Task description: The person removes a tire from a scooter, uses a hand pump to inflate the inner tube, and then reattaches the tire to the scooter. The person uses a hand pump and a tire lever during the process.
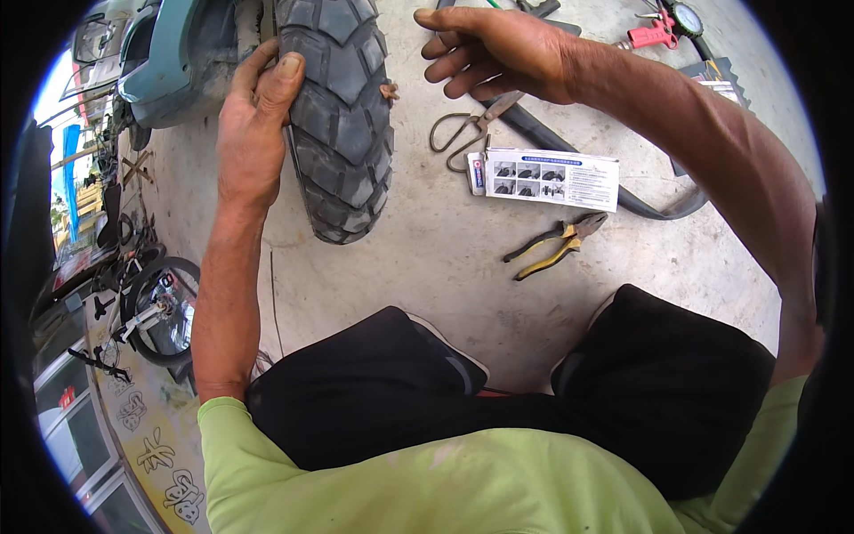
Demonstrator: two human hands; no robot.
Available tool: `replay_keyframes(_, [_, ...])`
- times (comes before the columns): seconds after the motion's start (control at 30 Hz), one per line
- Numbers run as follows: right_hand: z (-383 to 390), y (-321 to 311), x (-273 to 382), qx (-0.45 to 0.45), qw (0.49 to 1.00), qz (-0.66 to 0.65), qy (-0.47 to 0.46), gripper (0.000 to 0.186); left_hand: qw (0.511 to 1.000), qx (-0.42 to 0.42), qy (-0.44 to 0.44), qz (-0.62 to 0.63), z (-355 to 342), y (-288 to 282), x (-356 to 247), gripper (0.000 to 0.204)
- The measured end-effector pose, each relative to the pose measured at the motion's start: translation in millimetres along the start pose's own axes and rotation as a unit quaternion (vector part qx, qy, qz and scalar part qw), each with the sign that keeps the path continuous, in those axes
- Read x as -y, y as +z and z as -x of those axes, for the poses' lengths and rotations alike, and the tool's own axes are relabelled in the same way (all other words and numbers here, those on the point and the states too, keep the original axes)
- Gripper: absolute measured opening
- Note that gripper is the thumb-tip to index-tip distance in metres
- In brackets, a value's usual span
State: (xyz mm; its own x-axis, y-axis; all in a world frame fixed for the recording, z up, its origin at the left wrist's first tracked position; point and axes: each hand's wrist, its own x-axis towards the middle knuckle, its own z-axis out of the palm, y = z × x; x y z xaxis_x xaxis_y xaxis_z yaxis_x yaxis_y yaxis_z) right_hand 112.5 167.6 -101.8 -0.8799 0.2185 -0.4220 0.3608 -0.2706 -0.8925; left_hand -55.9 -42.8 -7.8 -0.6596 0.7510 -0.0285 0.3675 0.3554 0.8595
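I am gripping the knobby black tyre [342, 116] at upper centre of the frame with my left hand [253, 125], thumb on its stiff, heavy-looking, grippy tread, while my right hand [494, 53] is hovering half-curled and empty above the scissors [467, 129].

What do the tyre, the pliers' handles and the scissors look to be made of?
Tyre: matte black rubber with a chunky, dusty block tread. Pliers: handles probably yellow-and-black plastic sleeves, the head dull metal. Scissors: bare, tarnished metal, loops included.
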Motion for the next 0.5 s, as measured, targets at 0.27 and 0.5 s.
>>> replay_keyframes(0.27, [8.1,6.9,1.4,0.063,0.997,-0.031,0.032,0.062,1.000,-0.017,-0.022,0.015,-0.2,-7.9,9.8,0.078])
replay_keyframes(0.5, [-14.7,21.0,-14.6,0.034,0.990,0.096,0.094,0.038,0.997,0.013,-0.019,0.077,-11.4,5.3,1.6,0.068])
